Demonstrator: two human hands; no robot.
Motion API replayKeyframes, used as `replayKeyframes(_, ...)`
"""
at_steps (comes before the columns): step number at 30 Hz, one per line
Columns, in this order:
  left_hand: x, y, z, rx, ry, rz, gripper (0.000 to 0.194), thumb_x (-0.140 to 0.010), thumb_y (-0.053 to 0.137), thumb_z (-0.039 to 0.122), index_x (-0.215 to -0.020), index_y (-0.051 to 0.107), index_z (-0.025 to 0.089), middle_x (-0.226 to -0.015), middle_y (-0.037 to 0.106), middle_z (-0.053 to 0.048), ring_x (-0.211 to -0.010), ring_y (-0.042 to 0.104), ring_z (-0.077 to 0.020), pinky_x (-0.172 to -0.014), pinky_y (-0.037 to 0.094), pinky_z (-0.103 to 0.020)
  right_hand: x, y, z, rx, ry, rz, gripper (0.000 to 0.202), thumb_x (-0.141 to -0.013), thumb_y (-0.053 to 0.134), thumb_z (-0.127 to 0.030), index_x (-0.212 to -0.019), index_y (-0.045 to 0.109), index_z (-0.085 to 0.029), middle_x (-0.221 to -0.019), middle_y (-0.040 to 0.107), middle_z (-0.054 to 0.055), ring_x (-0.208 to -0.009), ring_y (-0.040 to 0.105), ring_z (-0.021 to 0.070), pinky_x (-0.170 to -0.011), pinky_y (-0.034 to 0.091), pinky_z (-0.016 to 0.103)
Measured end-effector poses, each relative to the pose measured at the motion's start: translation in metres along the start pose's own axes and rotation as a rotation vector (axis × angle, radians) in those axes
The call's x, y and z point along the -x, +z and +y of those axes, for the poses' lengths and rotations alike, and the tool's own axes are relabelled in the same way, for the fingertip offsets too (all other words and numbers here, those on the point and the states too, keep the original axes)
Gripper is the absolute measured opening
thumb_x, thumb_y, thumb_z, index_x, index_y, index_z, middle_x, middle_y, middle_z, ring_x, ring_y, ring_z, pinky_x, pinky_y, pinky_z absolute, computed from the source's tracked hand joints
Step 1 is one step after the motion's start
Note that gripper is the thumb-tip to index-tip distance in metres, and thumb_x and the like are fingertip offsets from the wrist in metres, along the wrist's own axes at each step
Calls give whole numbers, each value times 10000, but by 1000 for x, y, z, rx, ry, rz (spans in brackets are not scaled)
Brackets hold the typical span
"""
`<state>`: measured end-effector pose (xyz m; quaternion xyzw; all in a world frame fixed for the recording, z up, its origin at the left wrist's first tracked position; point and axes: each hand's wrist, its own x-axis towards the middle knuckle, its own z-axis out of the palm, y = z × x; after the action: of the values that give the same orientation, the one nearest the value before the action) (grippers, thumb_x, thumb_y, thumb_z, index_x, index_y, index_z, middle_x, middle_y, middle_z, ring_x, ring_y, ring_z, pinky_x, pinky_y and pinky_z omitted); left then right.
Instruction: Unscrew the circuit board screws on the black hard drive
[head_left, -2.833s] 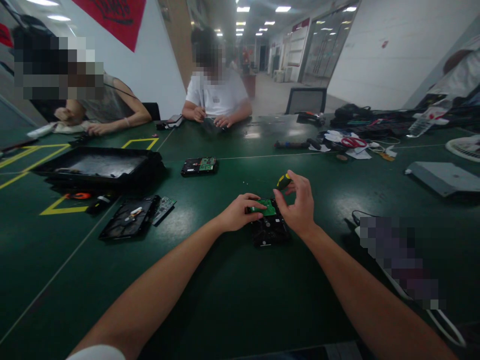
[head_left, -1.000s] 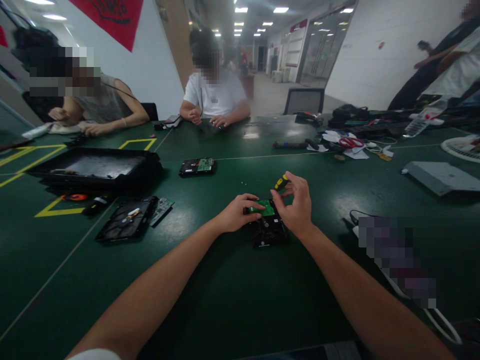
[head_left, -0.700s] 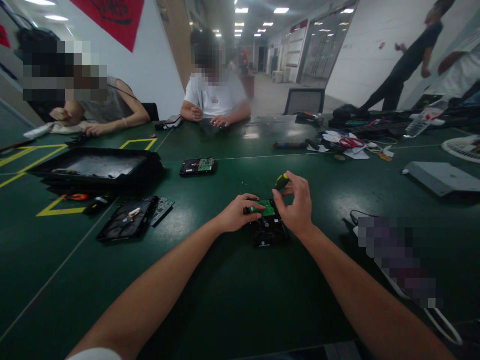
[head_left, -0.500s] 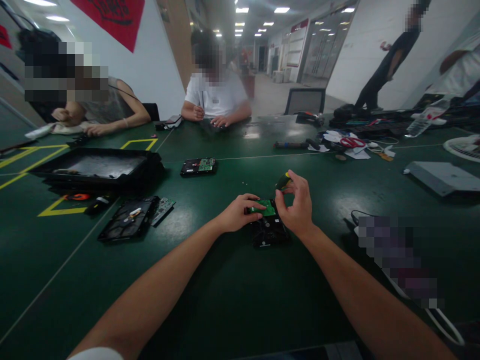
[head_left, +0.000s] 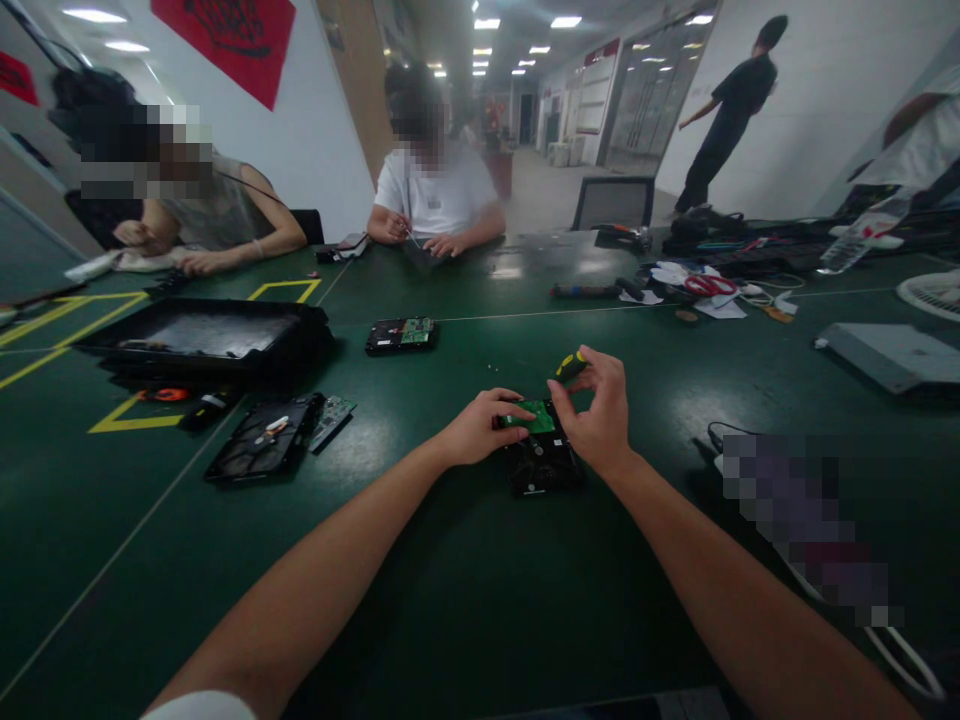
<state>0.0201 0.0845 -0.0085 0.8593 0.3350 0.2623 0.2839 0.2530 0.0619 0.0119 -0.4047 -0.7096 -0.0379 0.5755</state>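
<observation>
A black hard drive [head_left: 546,468] with a green circuit board [head_left: 538,416] lies flat on the table in front of me. My left hand [head_left: 487,426] holds it at its left side, fingers reaching over the board and thumb bent beneath them. In my right hand [head_left: 598,405] is a screwdriver [head_left: 571,369] with a yellow and black handle, tilted above the drive's far right corner. Thumb and fingers pinch the handle; the screwdriver's tip cannot be made out. A few tiny light specks, perhaps screws, lie beyond the drive.
Left on the green table [head_left: 420,560] are another hard drive [head_left: 262,440], a loose circuit board [head_left: 332,422] and a black tray [head_left: 202,335]. A third drive [head_left: 401,335] lies farther back. At right are a grey metal box [head_left: 889,355] and red scissors [head_left: 711,286]. Two people sit opposite.
The screwdriver handle leans over more, and my right fingers have shifted slightly on it. My left hand stays on the drive. A person in the background has walked left.
</observation>
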Motion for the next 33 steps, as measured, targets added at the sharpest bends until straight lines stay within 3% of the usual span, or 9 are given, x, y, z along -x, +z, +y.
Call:
replayKeyframes(7, 0, 0, 0, 5, 13, 5, 290, -946, 751, 327, -1236, 762, 319, -1426, 592, -84, -1334, 562, -285, -1173, 421, -532, -2, -1, -4, -8, -23, -16, 675, -966, 609, -199, -1569, 338, -335, -1380, 516, 126, -1031, 660, 238, -756, 682, 419)
replayKeyframes(12, 0, 0, 0, -4, 12, 4, 290, -950, 747, 331, -1240, 761, 314, -1434, 584, -91, -1338, 559, -287, -1167, 427, -528, -2, -2, -3, 1, -17, 10, 674, -935, 692, -222, -1531, 393, -328, -1337, 521, 111, -974, 659, 221, -716, 679, 401)
replayKeyframes(18, 0, 0, 1, 1, 11, 6, 281, -947, 751, 329, -1227, 766, 312, -1428, 589, -87, -1341, 555, -288, -1172, 422, -530, -1, -1, -2, 6, -28, -23, 703, -963, 629, -203, -1583, 326, -336, -1401, 514, 126, -1042, 660, 241, -794, 685, 437)
replayKeyframes(33, 0, 1, -2, -3, 8, 0, 292, -946, 754, 327, -1238, 761, 313, -1427, 588, -83, -1334, 557, -284, -1176, 419, -519, -2, -2, -3, 35, -18, -21, 704, -955, 666, -241, -1578, 354, -342, -1360, 525, 116, -1040, 639, 242, -747, 680, 417)
